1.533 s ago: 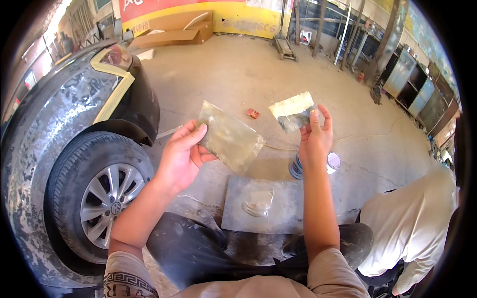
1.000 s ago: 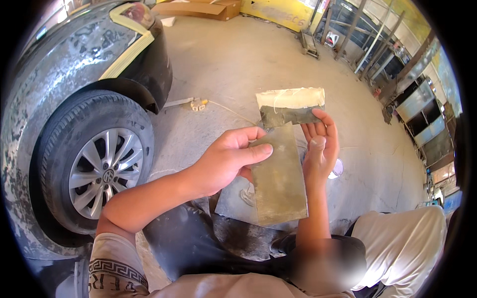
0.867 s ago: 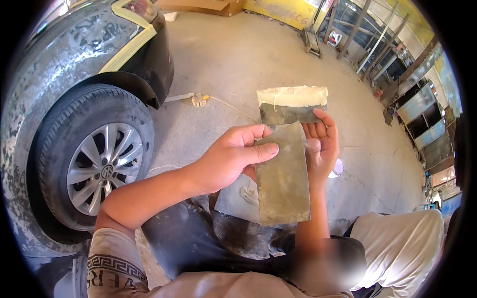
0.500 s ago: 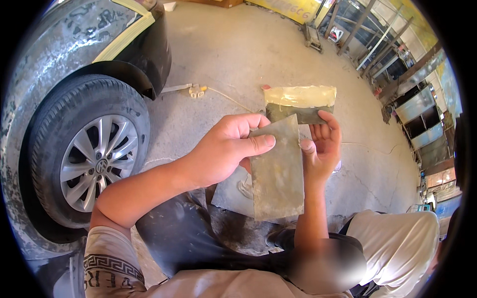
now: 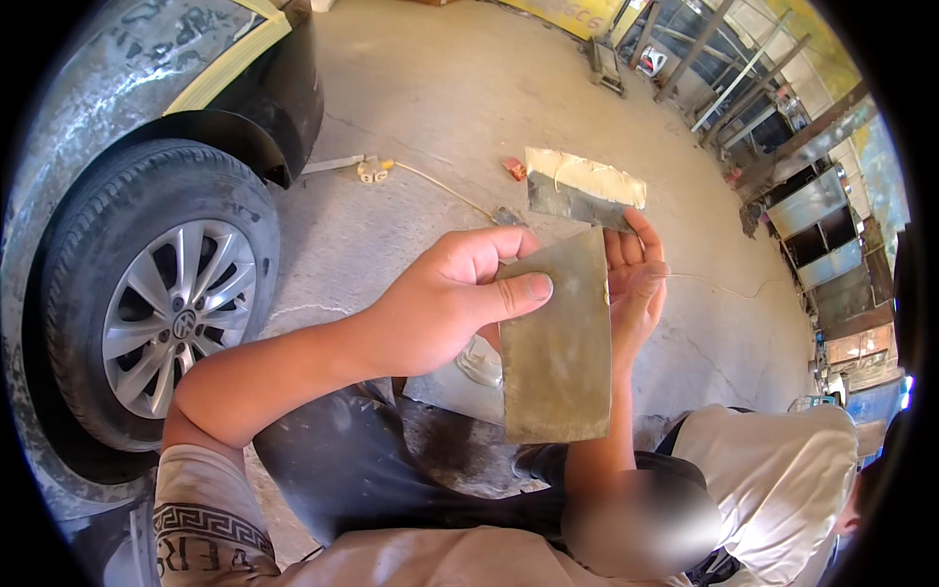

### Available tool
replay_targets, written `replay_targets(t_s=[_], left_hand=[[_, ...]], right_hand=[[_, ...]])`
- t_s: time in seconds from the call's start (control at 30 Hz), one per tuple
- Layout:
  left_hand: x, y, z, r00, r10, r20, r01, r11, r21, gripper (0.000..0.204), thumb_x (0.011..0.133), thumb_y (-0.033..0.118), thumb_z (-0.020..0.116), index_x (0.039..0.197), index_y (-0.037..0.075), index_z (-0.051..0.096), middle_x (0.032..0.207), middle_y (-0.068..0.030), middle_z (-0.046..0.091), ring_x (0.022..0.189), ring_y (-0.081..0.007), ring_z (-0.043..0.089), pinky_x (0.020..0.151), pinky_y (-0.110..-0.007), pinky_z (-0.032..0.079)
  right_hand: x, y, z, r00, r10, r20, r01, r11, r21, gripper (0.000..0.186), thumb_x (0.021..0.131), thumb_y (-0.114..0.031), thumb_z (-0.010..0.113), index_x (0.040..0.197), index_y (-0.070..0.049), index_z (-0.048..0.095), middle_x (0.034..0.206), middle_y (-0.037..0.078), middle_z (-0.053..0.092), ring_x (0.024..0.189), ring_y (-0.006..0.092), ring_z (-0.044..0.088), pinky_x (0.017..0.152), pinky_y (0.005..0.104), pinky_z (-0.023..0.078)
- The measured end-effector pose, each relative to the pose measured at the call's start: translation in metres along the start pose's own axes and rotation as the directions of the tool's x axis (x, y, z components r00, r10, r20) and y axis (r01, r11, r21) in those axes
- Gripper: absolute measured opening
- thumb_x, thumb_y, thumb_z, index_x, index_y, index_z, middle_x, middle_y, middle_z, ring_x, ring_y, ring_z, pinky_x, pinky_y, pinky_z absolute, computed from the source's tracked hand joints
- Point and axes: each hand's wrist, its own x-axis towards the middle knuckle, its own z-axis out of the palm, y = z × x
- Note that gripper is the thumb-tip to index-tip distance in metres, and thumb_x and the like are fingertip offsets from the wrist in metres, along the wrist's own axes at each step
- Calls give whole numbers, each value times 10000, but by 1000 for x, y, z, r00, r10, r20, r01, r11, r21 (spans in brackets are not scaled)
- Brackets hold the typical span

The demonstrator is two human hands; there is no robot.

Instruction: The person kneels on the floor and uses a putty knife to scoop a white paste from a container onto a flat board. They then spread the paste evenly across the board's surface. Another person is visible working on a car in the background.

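My left hand (image 5: 450, 298) grips a flat grey putty spreader (image 5: 558, 362) by its upper left edge, thumb on top. Traces of cream filler show along this spreader's upper right edge. Farther off, my right hand (image 5: 638, 284) pinches a second spreader (image 5: 572, 204), its fingertips at the near right corner. A thick band of cream putty (image 5: 587, 174) covers that spreader's far edge. The left-hand spreader partly hides the right hand. Below my hands lies a grey board (image 5: 440, 396) with a smear of putty (image 5: 479, 364) on it.
A car wheel (image 5: 181, 323) and sanded fender (image 5: 108, 88) with masking tape (image 5: 230, 64) stand at the left. A power strip (image 5: 372, 169) with its cable and a small red object (image 5: 514, 168) lie on the floor. Another person (image 5: 763, 479) is close on my right.
The view has shifted a little. The right-hand spreader has tilted, its right end lower, and its left corner now stands apart from the red object. Both hands keep their grip.
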Motion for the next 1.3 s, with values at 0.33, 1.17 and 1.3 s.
replay_targets(t_s=[0.33,1.17,1.3], left_hand=[[6,-13,5,998,15,69,-15,1000,-3,194,1004,193,548,1088,19,569,949,-34,661,830,-82,633,682,-245,520],[7,-15,12,1000,26,12,-24,989,-147,244,1013,193,528,1184,19,522,1023,-60,668,894,-119,662,742,-281,563],[11,-19,16,999,41,29,-36,990,-136,220,1016,188,520,1160,22,518,1018,-63,667,906,-130,665,750,-289,568]], right_hand=[[-6,-8,29,992,-71,-103,73,997,21,765,947,-570,512,1327,82,383,1369,259,461,1337,325,431,1152,434,305],[-19,-18,45,958,-14,-287,4,999,-35,556,965,-340,597,1349,-9,368,1258,160,510,1156,213,508,957,332,442],[-14,-16,45,947,-57,-315,37,997,-70,594,970,-332,604,1364,9,320,1335,188,459,1218,232,467,1003,349,412]])
